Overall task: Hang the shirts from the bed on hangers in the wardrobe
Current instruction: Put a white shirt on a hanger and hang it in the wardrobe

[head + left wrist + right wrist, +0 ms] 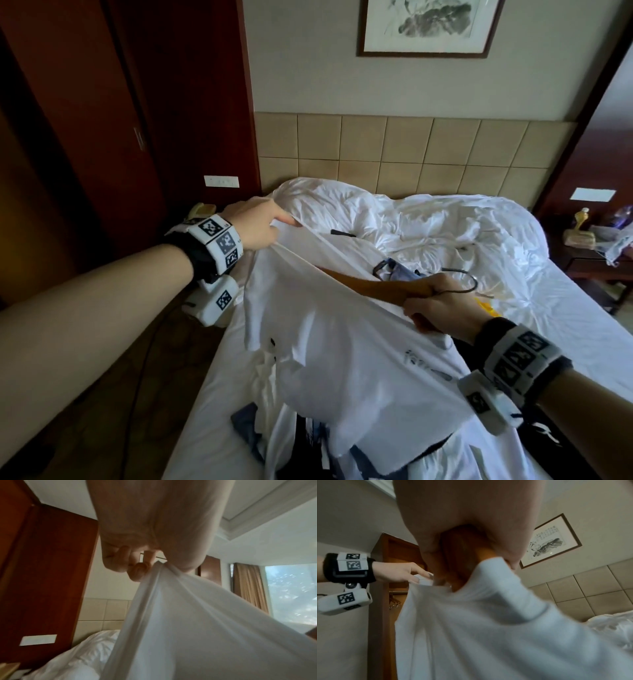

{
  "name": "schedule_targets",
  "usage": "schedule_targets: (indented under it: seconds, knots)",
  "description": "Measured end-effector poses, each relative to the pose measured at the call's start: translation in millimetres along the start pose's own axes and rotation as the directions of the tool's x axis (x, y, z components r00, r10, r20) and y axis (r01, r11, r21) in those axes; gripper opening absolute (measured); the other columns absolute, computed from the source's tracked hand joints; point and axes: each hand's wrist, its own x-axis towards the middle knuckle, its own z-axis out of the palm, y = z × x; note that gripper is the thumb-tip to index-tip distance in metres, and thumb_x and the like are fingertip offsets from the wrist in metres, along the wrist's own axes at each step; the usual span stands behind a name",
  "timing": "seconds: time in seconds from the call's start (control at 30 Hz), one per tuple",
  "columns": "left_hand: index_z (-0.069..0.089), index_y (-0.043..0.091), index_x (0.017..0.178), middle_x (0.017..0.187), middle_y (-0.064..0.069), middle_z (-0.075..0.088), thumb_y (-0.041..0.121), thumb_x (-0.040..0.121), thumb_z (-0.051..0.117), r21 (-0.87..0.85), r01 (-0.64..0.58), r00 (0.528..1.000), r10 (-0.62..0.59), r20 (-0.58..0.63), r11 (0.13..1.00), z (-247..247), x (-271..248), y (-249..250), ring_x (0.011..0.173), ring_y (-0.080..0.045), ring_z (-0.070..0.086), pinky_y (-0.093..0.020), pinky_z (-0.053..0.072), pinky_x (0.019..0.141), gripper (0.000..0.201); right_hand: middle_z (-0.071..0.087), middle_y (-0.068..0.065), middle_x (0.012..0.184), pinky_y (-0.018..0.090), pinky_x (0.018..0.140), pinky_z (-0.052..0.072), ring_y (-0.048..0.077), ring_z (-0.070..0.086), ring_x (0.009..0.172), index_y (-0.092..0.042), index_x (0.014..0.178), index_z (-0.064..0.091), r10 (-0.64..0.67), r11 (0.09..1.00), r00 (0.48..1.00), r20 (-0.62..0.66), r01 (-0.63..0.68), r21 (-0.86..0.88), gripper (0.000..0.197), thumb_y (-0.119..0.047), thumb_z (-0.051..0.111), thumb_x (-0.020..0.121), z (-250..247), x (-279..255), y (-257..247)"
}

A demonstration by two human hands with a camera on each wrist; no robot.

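A white shirt (335, 342) hangs stretched between my two hands above the bed (565, 308). My left hand (263, 222) pinches its upper left shoulder edge, the white shirt (188, 628) pulled taut from my curled fingers (139, 572). My right hand (435, 301) grips a brown wooden hanger (363, 284) together with the shirt's neck edge; most of the hanger lies inside the shirt. In the right wrist view the hanger (458, 561) rises out of the shirt collar (488, 591) into my palm. More shirts (308, 442), white and dark blue, lie on the bed below.
The dark red-brown wardrobe (102, 137) stands to the left; its rail with hangers (395, 600) shows in the right wrist view. A crumpled white duvet (428, 222) covers the bed's head end. A bedside table (596, 253) with bottles stands at the right.
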Motion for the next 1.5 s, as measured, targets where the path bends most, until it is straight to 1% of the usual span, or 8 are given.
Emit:
schedule_targets:
  seconds: [0.1, 0.3, 0.53, 0.8, 0.93, 1.1, 1.27, 1.5]
  knots:
    - [0.057, 0.052, 0.126, 0.131, -0.003, 0.053, 0.017, 0.086, 0.046, 0.020, -0.070, 0.997, 0.070, 0.020, 0.997, 3.6, -5.5, 18.3, 0.114, -0.024, 0.054, -0.028, 0.042, 0.075, 0.054, 0.050, 0.001, 0.048, 0.019, 0.039, 0.033, 0.016, 0.036, 0.040, -0.023, 0.092, 0.082, 0.038, 0.994, 0.994, 0.104, -0.027, -0.107, 0.040, 0.006, 0.058, 0.079, 2.3, 2.8, -9.7]
    - [0.057, 0.035, 0.134, 0.139, 0.006, 0.052, 0.006, 0.091, 0.043, -0.213, -0.194, 0.952, 0.236, 0.193, 0.958, 29.2, -8.6, 38.5, 0.133, -0.016, 0.044, -0.028, 0.037, 0.108, 0.054, 0.052, 0.014, 0.051, 0.024, 0.042, 0.037, 0.024, 0.045, 0.046, 0.006, 0.061, 0.066, 0.054, 0.985, 0.988, 0.146, -0.028, -0.172, 0.014, 0.002, 0.065, 0.075, 5.8, 17.6, -42.6]
    - [0.070, 0.025, 0.109, 0.107, 0.013, 0.065, 0.016, 0.097, 0.052, -0.551, -0.132, 0.936, 0.286, 0.203, 0.824, 44.7, -26.5, 41.1, 0.106, -0.006, 0.060, -0.021, 0.046, 0.095, 0.023, 0.060, 0.021, 0.060, 0.038, 0.061, 0.049, 0.027, 0.054, 0.047, 0.018, 0.073, 0.061, 0.043, 0.989, 0.961, 0.274, -0.002, -0.149, 0.018, 0.001, 0.066, 0.076, -5.6, 31.4, -60.2]
    - [0.066, 0.021, 0.095, 0.072, 0.014, 0.059, 0.029, 0.088, 0.070, -0.401, -0.350, 0.930, 0.366, -0.040, 0.847, 68.0, -31.4, 45.2, 0.067, 0.001, 0.054, -0.014, 0.037, 0.063, 0.012, 0.070, 0.015, 0.067, 0.045, 0.078, 0.055, 0.026, 0.064, 0.061, -0.004, 0.073, 0.072, 0.019, 0.966, 0.937, 0.350, 0.073, -0.248, 0.016, -0.012, 0.068, 0.085, -7.1, 38.6, -54.7]
    - [0.063, 0.029, 0.092, 0.075, 0.010, 0.062, 0.029, 0.090, 0.068, -0.453, -0.359, 0.921, 0.390, -0.026, 0.817, 66.0, -28.2, 32.4, 0.068, -0.003, 0.056, -0.017, 0.041, 0.065, 0.006, 0.072, 0.008, 0.074, 0.034, 0.080, 0.052, 0.015, 0.063, 0.070, -0.006, 0.081, 0.074, 0.071, 0.803, 0.943, 0.325, 0.139, -0.579, 0.038, -0.044, 0.074, 0.079, -24.3, 36.5, -34.6]
    - [0.066, 0.017, 0.097, 0.092, 0.004, 0.060, 0.024, 0.085, 0.074, -0.484, -0.356, 0.934, 0.314, -0.169, 0.799, 62.8, -21.6, 13.5, 0.082, -0.002, 0.057, -0.012, 0.041, 0.074, 0.015, 0.069, -0.025, 0.088, 0.015, 0.083, 0.042, -0.009, 0.063, 0.086, -0.039, 0.095, 0.072, -0.051, 0.704, 0.942, 0.331, 0.269, -0.658, 0.012, -0.034, 0.076, 0.084, -57.9, 26.5, -18.3]
    - [0.068, 0.019, 0.100, 0.098, 0.004, 0.062, 0.025, 0.082, 0.077, -0.496, -0.334, 0.937, 0.227, -0.265, 0.802, 52.8, -15.5, 7.4, 0.085, -0.011, 0.060, -0.026, 0.048, 0.082, 0.021, 0.070, -0.023, 0.096, 0.006, 0.077, 0.040, -0.008, 0.062, 0.091, -0.037, 0.103, 0.072, -0.163, 0.680, 0.957, 0.240, 0.285, -0.676, 0.024, -0.035, 0.080, 0.080, -78.0, 24.6, -9.4]
    - [0.069, 0.020, 0.114, 0.098, 0.021, 0.066, 0.028, 0.082, 0.077, -0.567, -0.256, 0.959, 0.129, -0.254, 0.783, 49.6, -18.9, 2.5, 0.097, 0.007, 0.060, -0.012, 0.046, 0.090, 0.034, 0.070, -0.019, 0.085, 0.007, 0.071, 0.043, -0.006, 0.063, 0.079, -0.034, 0.096, 0.074, -0.299, 0.609, 0.931, 0.212, 0.356, -0.709, 0.019, -0.027, 0.081, 0.080, -83.9, 9.2, -5.5]
